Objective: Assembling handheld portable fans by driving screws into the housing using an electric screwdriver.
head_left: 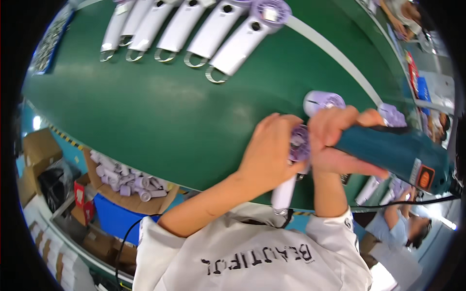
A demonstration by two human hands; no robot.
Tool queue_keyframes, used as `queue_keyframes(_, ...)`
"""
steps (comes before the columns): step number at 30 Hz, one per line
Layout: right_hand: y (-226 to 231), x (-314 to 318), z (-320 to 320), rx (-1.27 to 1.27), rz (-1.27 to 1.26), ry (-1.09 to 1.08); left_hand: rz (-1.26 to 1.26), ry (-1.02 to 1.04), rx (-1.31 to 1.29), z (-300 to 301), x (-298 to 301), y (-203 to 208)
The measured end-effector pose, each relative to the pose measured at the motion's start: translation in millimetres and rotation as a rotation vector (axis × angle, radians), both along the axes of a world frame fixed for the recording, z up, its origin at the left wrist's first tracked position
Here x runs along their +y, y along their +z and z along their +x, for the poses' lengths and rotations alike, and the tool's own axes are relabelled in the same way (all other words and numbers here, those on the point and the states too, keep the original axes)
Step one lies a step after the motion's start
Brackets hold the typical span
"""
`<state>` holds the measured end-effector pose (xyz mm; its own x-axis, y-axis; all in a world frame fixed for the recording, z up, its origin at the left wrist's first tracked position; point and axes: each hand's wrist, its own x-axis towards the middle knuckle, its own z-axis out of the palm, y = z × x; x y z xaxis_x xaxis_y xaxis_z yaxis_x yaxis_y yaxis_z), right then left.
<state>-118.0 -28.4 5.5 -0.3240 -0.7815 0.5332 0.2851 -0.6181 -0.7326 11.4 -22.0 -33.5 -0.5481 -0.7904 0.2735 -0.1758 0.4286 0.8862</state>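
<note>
My left hand (270,148) is closed around a lilac-and-white handheld fan (299,143). The fan's round head faces up between my hands, and its white handle (283,195) points down toward my body, a loop at its end. My right hand (340,138) grips a dark teal power screwdriver (388,151) lying sideways, its rear end to the right. The tool's tip, hidden behind my fingers, is close to the fan head. Just beyond my hands lies a lilac-and-white cylindrical part (318,101).
Several white fans (239,48) with wrist loops lie in a row at the far side of the green table (160,111). More fan parts (391,115) are at right. A carton (160,201) of lilac-white parts stands below the left edge. Other people (394,220) work at right.
</note>
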Motion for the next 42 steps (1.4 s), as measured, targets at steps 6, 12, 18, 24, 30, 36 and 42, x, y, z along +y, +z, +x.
queue_keyframes(6, 4.1, 6.7, -4.6, -0.007, -0.044, -0.105, 0.112, -0.006, 0.052, -10.7, 1.4, 6.4)
queue_keyframes(12, -5.3, 21.3, -13.4, 0.502, 0.427, 0.228, 0.186, -0.008, -0.090, 10.3, 3.8, -3.9)
queue_keyframes(18, -50.4, -1.9, 16.4, 0.131, -0.131, -0.357, 0.232, -0.151, -0.057, 5.2, 3.2, -13.4)
queue_keyframes(24, 46.8, 66.3, -71.4, 0.073, -0.249, -0.258, 0.169, 0.007, -0.004, -5.7, 4.9, 16.0)
queue_keyframes(30, 9.6, 123.0, -127.3, 0.007, -0.057, -0.514, 0.184, -0.013, -0.015, -11.3, 3.2, 13.3)
queue_keyframes(36, -4.7, 127.6, -126.3, 0.055, -0.033, -0.575, 0.154, -0.019, -0.004, -11.4, 4.6, 7.8)
queue_keyframes(42, -7.9, 129.1, -122.6, 0.050, -0.051, -0.596, 0.180, -0.019, 0.008, -8.3, 4.5, 7.0)
